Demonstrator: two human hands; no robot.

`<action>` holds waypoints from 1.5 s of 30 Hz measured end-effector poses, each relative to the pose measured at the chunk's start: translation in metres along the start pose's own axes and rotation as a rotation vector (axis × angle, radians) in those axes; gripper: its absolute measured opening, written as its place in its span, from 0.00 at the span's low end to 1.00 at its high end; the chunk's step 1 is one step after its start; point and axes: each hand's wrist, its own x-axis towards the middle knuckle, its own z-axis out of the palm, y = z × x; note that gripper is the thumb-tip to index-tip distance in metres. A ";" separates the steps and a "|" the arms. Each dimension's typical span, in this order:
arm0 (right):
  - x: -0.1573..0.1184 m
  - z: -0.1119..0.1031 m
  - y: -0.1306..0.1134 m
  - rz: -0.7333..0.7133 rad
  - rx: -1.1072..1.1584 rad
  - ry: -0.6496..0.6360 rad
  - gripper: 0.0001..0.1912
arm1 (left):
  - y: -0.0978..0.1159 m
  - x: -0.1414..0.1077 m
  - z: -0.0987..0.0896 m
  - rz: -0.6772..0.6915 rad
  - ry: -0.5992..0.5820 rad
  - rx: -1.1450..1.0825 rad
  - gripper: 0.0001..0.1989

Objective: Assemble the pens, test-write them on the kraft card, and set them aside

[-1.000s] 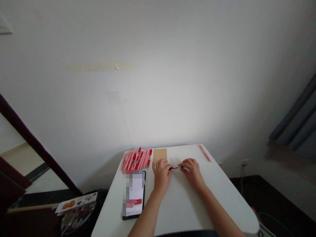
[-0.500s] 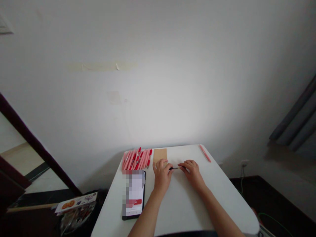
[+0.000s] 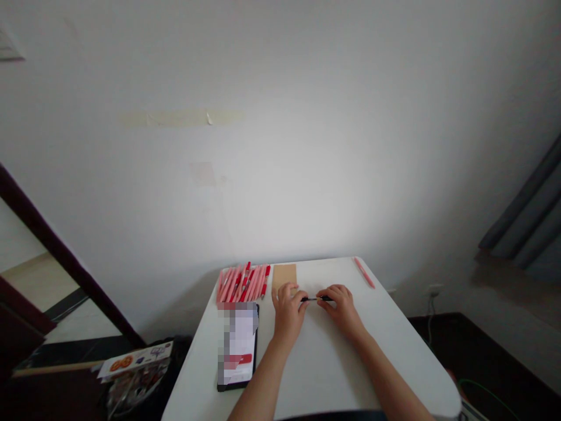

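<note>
Both hands are over the far half of a white table (image 3: pixel 326 368). Between them, roughly level, is a slim black pen (image 3: pixel 311 299) with a thin lighter middle section. My left hand (image 3: pixel 289 307) pinches its left end, and my right hand (image 3: pixel 339 304) pinches the black right end. The fingers cover much of both ends, so I cannot tell whether it is one piece or two. Just behind my left hand lies a flat brown card or pad (image 3: pixel 284 276), partly covered by the fingers.
A pile of pink and red pens (image 3: pixel 241 283) lies at the far left of the table. In front of it is a phone (image 3: pixel 243 345) with its screen lit. One pink pen (image 3: pixel 364 273) lies near the right edge. A filled bin (image 3: pixel 138 386) stands on the floor at left.
Both hands stay in nearly the same place. Around the right end, the fingers have shifted slightly, and more of the black part shows now.
</note>
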 end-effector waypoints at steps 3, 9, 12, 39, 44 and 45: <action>0.000 -0.001 -0.001 0.006 -0.006 0.004 0.12 | 0.000 0.000 0.000 -0.013 0.007 0.004 0.07; 0.001 -0.004 -0.006 0.017 -0.039 0.012 0.11 | 0.000 0.001 -0.002 -0.023 0.009 0.009 0.07; 0.000 -0.005 -0.008 0.023 -0.063 0.014 0.12 | 0.000 0.001 -0.001 -0.016 0.006 0.008 0.06; -0.001 -0.004 -0.005 0.080 -0.052 0.049 0.12 | -0.004 0.001 0.001 -0.033 0.059 -0.007 0.06; -0.001 -0.003 -0.006 0.098 -0.068 0.045 0.14 | -0.003 0.001 0.001 -0.026 0.059 -0.015 0.07; -0.001 -0.003 -0.006 0.101 -0.071 0.046 0.14 | -0.004 0.001 0.001 -0.026 0.058 -0.017 0.07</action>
